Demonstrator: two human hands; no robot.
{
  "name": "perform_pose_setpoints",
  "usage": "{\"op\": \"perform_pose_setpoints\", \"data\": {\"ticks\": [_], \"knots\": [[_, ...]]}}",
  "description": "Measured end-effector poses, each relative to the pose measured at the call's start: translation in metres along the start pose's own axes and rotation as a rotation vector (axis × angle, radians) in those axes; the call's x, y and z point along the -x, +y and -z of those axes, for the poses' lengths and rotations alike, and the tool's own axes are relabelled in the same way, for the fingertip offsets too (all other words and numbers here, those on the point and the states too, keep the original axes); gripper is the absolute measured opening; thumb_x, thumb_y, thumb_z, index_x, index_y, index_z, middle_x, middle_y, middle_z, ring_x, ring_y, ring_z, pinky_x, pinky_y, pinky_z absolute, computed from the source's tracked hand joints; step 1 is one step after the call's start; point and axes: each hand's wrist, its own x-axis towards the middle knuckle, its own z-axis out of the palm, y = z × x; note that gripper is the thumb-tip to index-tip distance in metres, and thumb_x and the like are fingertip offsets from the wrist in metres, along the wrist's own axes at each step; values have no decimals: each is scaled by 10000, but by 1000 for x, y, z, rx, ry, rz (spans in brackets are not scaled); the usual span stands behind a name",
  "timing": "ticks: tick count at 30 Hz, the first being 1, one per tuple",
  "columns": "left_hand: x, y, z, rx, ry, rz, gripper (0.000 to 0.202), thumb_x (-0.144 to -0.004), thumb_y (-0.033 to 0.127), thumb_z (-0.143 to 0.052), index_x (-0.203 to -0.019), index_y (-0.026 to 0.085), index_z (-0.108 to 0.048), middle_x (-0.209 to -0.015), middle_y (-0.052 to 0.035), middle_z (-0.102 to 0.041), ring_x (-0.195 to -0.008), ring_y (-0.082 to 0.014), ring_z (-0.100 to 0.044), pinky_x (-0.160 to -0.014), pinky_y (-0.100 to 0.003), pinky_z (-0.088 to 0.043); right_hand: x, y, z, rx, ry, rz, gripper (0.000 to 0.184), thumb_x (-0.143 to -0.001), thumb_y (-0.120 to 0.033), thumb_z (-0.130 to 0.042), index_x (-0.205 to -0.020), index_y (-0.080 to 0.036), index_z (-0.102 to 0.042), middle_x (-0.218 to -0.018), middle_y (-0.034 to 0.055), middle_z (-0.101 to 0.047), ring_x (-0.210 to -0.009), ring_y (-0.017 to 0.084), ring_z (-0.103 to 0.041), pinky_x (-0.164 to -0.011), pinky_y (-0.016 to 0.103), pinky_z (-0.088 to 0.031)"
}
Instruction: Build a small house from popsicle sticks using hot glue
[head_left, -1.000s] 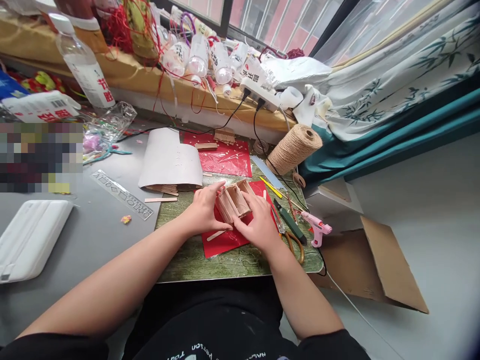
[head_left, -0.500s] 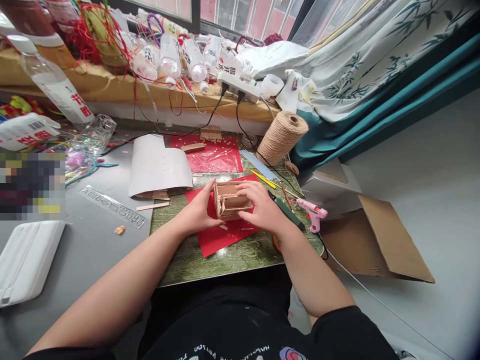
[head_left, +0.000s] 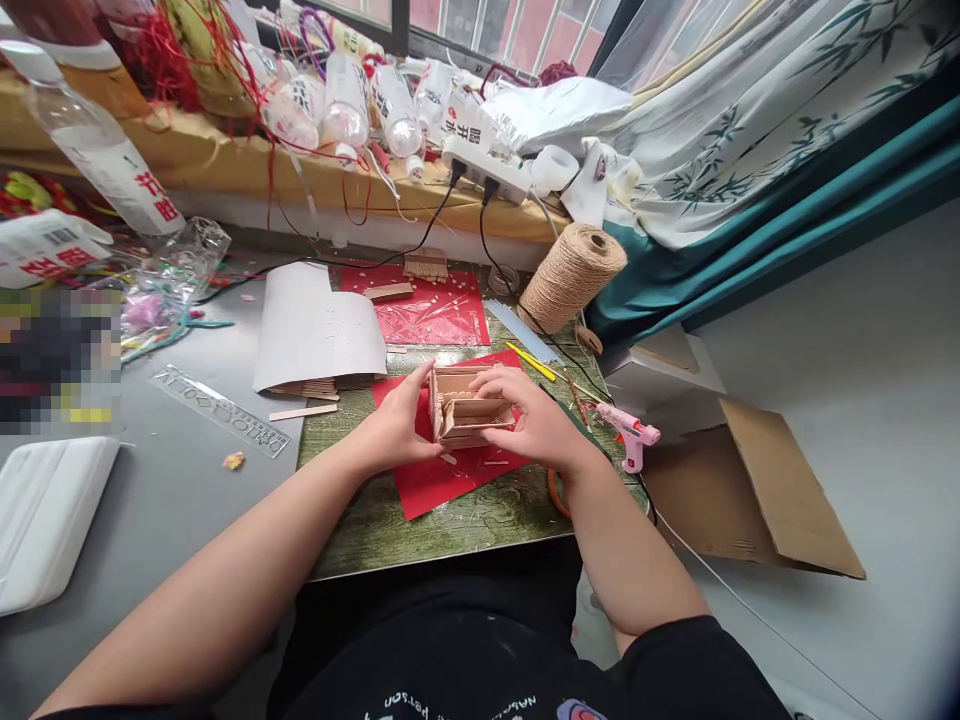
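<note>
A small box made of wooden craft sticks (head_left: 474, 410) sits over a red sheet (head_left: 427, 490), its open top facing me and an inner divider showing. My left hand (head_left: 401, 422) grips its left side, thumb at the near corner and fingers along the far edge. Around the right side is my right hand (head_left: 529, 412), fingers reaching over the rim and thumb at the near wall. Some fingertips of the right hand are hidden inside the box. Small stick scraps lie on the red sheet just below it.
Right of the hands lie a pink glue gun (head_left: 630, 436), a yellow pen (head_left: 532, 362) and a twine spool (head_left: 574, 275). Behind are a white curled sheet (head_left: 319, 330) and a second red sheet (head_left: 450, 320) with sticks. A clear stencil ruler (head_left: 217, 408) lies left; a cardboard box (head_left: 787, 490) stands right.
The right hand has shifted slightly right along the box, and more of the inner divider shows. The left hand keeps its hold. The whole view has moved a little.
</note>
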Motion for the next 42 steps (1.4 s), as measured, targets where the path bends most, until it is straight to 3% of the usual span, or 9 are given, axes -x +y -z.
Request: {"op": "perform_pose_setpoints", "data": {"ticks": [9, 12, 16, 22, 27, 31, 36, 39, 42], "knots": [[1, -1, -1, -80, 8, 14, 1390, -710, 372, -942, -1759, 291, -34, -1681, -233, -435, -1532, -473, -487, -1215, -661, -467, -14, -14, 16, -60, -65, -133, 323, -850, -239, -806, -1154, -266, -699, -1200, 46, -738, -1108, 262, -698, -992, 448, -579], [3, -2, -1, -48, 30, -6, 1369, -722, 366, -942, -1759, 314, -50, -1658, -222, -467, -1517, -460, -522, -1186, -644, -516, -15, -20, 26, -196, 2, -193, 375, -856, -336, -846, -1190, -262, -694, -1170, 53, -738, -1050, 256, -712, -913, 415, -615], [4, -2, -1, 40, 80, -64, 1338, -751, 389, -944, -1754, 333, -61, -1650, -216, -474, -1505, -432, -561, -1159, -597, -570, -6, -16, 34, -318, 139, -201, 489, -816, -482, -906, -1201, -274, -687, -1218, 66, -739, -1118, 280, -724, -971, 442, -635], [2, -5, 0, -67, 125, -163, 1225, -802, 356, -916, -1746, 317, -136, -1737, -196, -362, -1584, -426, -464, -1293, -605, -443, 19, 8, 28, -374, 420, -122, 564, -787, -605, -925, -1194, -329, -649, -1250, 48, -734, -1121, 268, -733, -972, 430, -642], [0, -6, -1, -104, 171, -258, 1213, -813, 340, -907, -1745, 291, -133, -1702, -211, -397, -1570, -437, -472, -1291, -641, -438, 29, 24, 26, -395, 496, -166, 673, -706, -735, -923, -1159, -326, -639, -1125, 50, -729, -1023, 276, -731, -929, 441, -640], [0, -7, -3, -131, 176, -270, 1187, -822, 283, -888, -1747, 329, -145, -1692, -187, -418, -1563, -417, -485, -1281, -615, -468, 33, 28, 26, -351, 505, -218, 759, -666, -844, -868, -1160, -328, -612, -1177, 76, -722, -1068, 311, -722, -939, 479, -637], [1, -6, -2, -152, 185, -293, 1198, -810, 262, -897, -1749, 346, -158, -1681, -173, -428, -1578, -401, -455, -1304, -608, -444, 33, 38, 21, -348, 571, -225, 670, -796, -780, -789, -1240, -326, -575, -1244, 80, -716, -1111, 296, -728, -970, 465, -628], [3, -3, 1, -129, 202, -255, 1271, -765, 260, -914, -1753, 336, -119, -1688, -179, -392, -1577, -420, -435, -1298, -629, -436, 35, 55, 12, -324, 713, -335, 554, -914, -651, -722, -1304, -295, -554, -1288, 102, -717, -1156, 284, -735, -1006, 462, -623], [5, -1, 5, -89, 218, -212, 1336, -728, 284, -926, -1755, 327, -73, -1708, -182, -337, -1567, -436, -431, -1300, -644, -415, 41, 73, 1, -268, 722, -460, 542, -907, -574, -758, -1299, -257, -558, -1210, 109, -740, -1105, 276, -748, -962, 457, -637]]}}
